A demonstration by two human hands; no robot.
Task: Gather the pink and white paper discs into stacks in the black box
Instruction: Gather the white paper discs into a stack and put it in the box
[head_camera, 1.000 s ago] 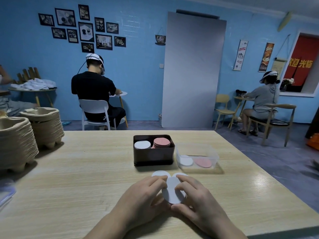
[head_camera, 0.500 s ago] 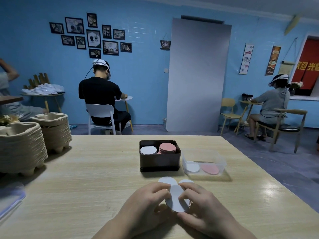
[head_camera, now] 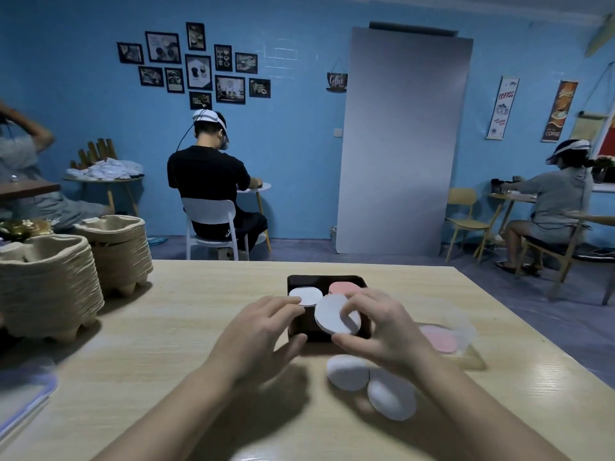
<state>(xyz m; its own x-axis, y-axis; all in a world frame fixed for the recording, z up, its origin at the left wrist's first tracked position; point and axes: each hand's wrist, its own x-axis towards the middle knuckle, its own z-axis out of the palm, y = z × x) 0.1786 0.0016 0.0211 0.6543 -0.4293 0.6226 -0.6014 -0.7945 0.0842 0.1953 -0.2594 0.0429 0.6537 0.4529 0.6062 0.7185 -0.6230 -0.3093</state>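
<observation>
The black box (head_camera: 299,281) stands mid-table with a white disc stack (head_camera: 307,294) on its left and a pink stack (head_camera: 342,287) on its right. My right hand (head_camera: 382,331) pinches a small stack of white discs (head_camera: 332,316), tilted, just in front of and above the box. My left hand (head_camera: 259,331) hovers beside it with relaxed fingers, fingertips near the box's left front corner, holding nothing. Two white discs (head_camera: 349,372) (head_camera: 392,399) lie on the table below my right hand.
A clear plastic tub (head_camera: 462,324) right of the box holds pink discs (head_camera: 439,339). Stacks of pulp egg trays (head_camera: 50,287) fill the table's left side. A clear lid (head_camera: 20,397) lies at the left front edge. People sit at tables behind.
Both hands have risen from the table toward the box; my right hand has lifted a stack of white discs, and my left hand has let go. Two white discs stay on the table.
</observation>
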